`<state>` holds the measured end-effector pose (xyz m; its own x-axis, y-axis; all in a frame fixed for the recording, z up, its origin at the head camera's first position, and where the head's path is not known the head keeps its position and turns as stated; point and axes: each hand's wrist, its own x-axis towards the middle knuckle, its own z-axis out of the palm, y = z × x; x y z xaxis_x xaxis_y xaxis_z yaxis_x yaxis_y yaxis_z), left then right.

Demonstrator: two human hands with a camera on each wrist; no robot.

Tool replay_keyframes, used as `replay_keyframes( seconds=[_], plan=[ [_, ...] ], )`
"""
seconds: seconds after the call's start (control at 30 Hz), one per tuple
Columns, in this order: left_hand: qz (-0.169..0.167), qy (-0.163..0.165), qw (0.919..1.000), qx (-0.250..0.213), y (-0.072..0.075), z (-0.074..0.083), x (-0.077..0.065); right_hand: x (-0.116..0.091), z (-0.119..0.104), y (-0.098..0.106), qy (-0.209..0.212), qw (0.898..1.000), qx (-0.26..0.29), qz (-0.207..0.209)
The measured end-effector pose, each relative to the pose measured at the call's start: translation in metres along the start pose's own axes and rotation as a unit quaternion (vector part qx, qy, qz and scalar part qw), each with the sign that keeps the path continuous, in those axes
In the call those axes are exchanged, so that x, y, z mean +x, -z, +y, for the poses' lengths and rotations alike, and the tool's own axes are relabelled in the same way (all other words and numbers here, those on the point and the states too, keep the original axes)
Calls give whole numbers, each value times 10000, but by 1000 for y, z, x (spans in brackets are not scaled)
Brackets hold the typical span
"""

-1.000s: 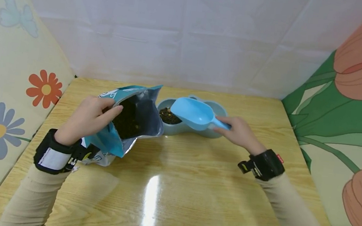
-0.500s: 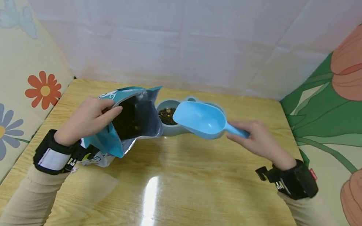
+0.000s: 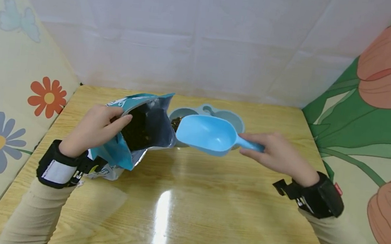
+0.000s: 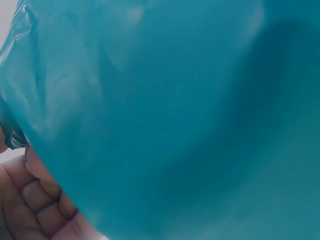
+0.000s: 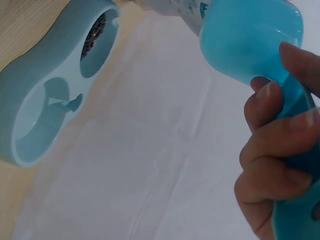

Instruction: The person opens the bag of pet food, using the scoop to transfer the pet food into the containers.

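My left hand (image 3: 98, 127) pinches the rim of a teal bag (image 3: 115, 151), which leans with its mouth facing right. Dark loose dry food (image 3: 136, 133) shows inside, against the silver lining. In the left wrist view the bag's teal side (image 4: 150, 110) fills most of the picture. My right hand (image 3: 274, 152) grips the handle of a blue scoop (image 3: 210, 133); its bowl looks bare inside and its tip is right by the bag's mouth. Behind the scoop stands a blue-grey double bowl (image 3: 235, 120). Its left compartment holds dark food bits (image 5: 94, 37); the right compartment (image 5: 37, 117) is bare.
A wooden table (image 3: 204, 206) lies under everything. At its back hangs a white cloth (image 3: 197, 38). Flower-printed panels (image 3: 386, 146) flank the table on both sides.
The right hand first drew the scoop to the right and nearer, away from over the bowl, then shifted it left toward the bag's mouth. The left hand and bag stay put.
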<state>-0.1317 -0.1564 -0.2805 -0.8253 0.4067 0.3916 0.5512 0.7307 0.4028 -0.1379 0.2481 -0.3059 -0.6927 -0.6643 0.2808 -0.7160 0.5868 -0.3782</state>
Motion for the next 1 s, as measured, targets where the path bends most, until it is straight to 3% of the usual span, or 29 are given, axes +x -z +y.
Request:
replay_keyframes(
  seconds=[0.43,0.7,0.87,1.0],
  plan=[
    [-21,-35,10000,-9,-1,0,0,51,-27,-8,701,9965,-132,-444],
    [29,-96,9999,-51,-2,1,1,84,-45,-19,970,9921,-485,-636],
    [-3,-69,10000,-36,-2,1,1,101,-58,-29,782,9884,-974,-860],
    [-21,-61,10000,-23,-2,1,1,110,-69,-39,602,9780,-1732,-994]
  ],
)
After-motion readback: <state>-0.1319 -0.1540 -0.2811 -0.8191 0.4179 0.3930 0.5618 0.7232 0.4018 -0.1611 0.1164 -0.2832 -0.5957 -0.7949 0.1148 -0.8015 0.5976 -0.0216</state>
